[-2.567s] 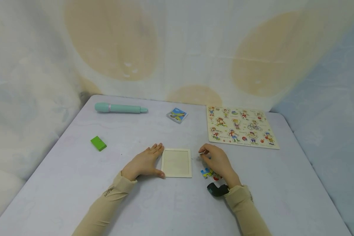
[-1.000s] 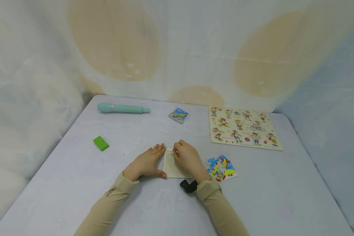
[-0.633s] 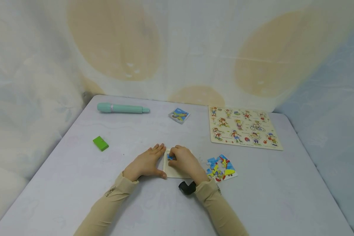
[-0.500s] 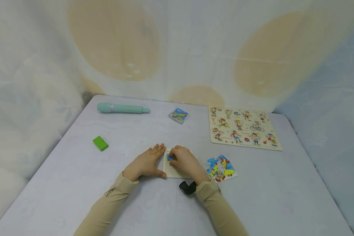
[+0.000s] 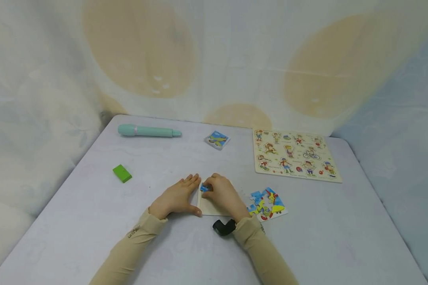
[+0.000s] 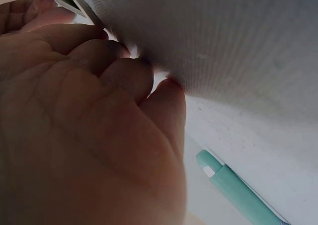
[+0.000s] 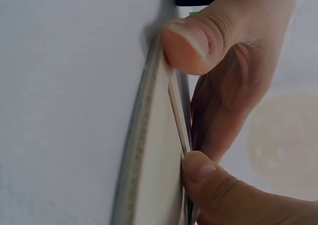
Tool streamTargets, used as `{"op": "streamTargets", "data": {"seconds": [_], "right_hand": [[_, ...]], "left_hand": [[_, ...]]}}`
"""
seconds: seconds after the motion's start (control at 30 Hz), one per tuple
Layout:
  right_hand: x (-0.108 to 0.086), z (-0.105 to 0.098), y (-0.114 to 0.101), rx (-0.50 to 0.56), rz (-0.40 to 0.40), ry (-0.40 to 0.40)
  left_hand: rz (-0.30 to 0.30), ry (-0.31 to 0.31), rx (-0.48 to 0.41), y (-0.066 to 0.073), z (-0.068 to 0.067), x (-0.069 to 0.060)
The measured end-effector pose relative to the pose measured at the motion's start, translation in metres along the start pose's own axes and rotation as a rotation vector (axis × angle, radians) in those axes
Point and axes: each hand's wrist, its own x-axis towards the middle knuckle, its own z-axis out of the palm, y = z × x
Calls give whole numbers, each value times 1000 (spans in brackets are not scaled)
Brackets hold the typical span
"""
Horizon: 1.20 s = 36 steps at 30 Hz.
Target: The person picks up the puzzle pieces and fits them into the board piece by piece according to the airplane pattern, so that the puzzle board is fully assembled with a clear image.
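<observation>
From here I see the right hand [image 5: 224, 194] pinching the blue puzzle piece [image 5: 203, 188] at the tray's [image 5: 210, 208] far-left corner, long axis hidden. Left hand [image 5: 174, 199], fingers spread, touches the tray; its left side runs near-to-far.

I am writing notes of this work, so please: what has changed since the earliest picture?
The right hand moved left, uncovering the puzzle pieces and carrying a blue piece to the far left corner of the wooden frame, where it still pinches it. The left hand, green block and picture board stayed in place.
</observation>
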Motion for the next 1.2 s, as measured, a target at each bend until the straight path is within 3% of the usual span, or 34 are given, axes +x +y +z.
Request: {"op": "streamTargets", "data": {"seconds": [0.33, 0.6, 0.87, 1.2], "right_hand": [[1, 2, 9, 44, -11, -29], [-1, -1, 7, 71, 4, 15], [-1, -3, 11, 121, -12, -6], [-17, -33, 37, 188, 82, 24]], "left_hand": [[5, 4, 0, 2, -1, -1], [7, 6, -4, 0, -1, 1], [0, -6, -3, 0, -1, 0], [-22, -17, -5, 1, -1, 1]]}}
